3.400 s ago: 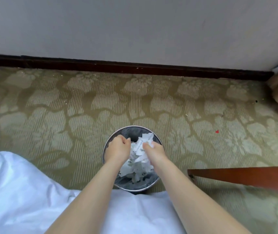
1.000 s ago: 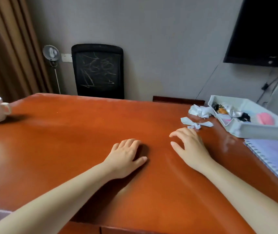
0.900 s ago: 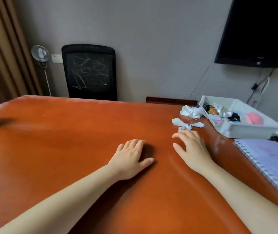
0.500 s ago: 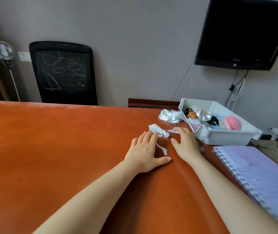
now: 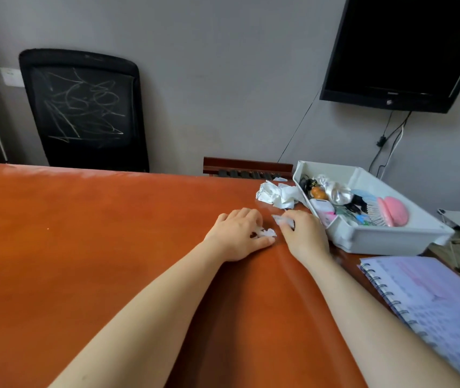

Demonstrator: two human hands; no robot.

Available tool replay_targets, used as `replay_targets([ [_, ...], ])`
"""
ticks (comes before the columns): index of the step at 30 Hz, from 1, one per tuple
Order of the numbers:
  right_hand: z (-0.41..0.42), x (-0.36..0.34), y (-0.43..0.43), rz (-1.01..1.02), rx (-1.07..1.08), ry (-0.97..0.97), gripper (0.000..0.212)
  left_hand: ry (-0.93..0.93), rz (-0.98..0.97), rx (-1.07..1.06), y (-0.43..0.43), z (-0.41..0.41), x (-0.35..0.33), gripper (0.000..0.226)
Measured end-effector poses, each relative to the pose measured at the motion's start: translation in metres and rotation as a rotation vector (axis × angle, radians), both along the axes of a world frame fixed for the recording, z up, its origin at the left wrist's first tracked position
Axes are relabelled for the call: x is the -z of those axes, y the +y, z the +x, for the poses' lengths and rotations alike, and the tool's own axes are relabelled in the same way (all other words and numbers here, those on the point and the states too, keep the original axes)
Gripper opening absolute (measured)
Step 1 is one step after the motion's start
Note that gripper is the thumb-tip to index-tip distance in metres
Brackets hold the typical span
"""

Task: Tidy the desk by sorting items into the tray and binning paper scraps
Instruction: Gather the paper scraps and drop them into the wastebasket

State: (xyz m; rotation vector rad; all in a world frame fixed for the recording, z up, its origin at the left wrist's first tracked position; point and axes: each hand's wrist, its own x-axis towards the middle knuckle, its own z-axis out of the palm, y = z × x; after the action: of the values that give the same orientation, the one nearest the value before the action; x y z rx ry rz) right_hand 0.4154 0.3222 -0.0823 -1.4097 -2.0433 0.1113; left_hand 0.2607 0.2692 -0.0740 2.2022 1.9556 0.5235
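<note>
Paper scraps (image 5: 267,233) are gripped on desk (image 5: 83,247) by L hand (image 5: 237,236), fingers curled. Single scrap (image 5: 281,219) is pinched by R hand (image 5: 305,235), just beside tray (image 5: 391,242).

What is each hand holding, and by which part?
The right hand pinches a paper strip by its near end, with its fingertips. The left hand holds a crumpled scrap between thumb and curled fingers, against the desk.

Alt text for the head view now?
On an orange-brown wooden desk, the left hand curls over small white paper scraps and the right hand pinches a white paper strip. Crumpled white paper and a filled white plastic tray sit nearby.
</note>
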Motion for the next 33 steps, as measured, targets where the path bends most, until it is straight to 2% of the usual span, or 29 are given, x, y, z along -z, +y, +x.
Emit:
replay_targets([
  [4,-0.004,-0.001,0.006,0.064,-0.053,0.056,0.018,0.03,0.026,-0.022,0.005,-0.005,0.001,0.038],
  [10,-0.026,-0.002,0.035,0.115,-0.064,-0.022,0.035,-0.01,0.06,-0.078,0.017,-0.02,0.002,0.03],
  [18,-0.039,-0.005,0.073,0.002,-0.001,-0.038,0.043,-0.091,0.123,-0.192,0.034,-0.051,0.0,0.018],
  [23,-0.043,-0.002,0.088,-0.147,-0.022,-0.007,0.044,-0.051,0.113,-0.228,0.046,-0.055,0.002,0.044],
  [26,-0.044,-0.003,0.088,-0.186,-0.055,-0.039,0.037,-0.024,0.064,-0.211,0.048,-0.055,0.002,0.047],
  [29,-0.044,-0.005,0.082,-0.176,-0.085,-0.074,0.017,0.002,0.045,-0.2,0.048,-0.056,0.001,0.049],
  [33,-0.046,-0.01,0.07,-0.124,-0.139,-0.056,0.025,0.05,0.025,-0.211,0.046,-0.055,0.002,0.064],
])
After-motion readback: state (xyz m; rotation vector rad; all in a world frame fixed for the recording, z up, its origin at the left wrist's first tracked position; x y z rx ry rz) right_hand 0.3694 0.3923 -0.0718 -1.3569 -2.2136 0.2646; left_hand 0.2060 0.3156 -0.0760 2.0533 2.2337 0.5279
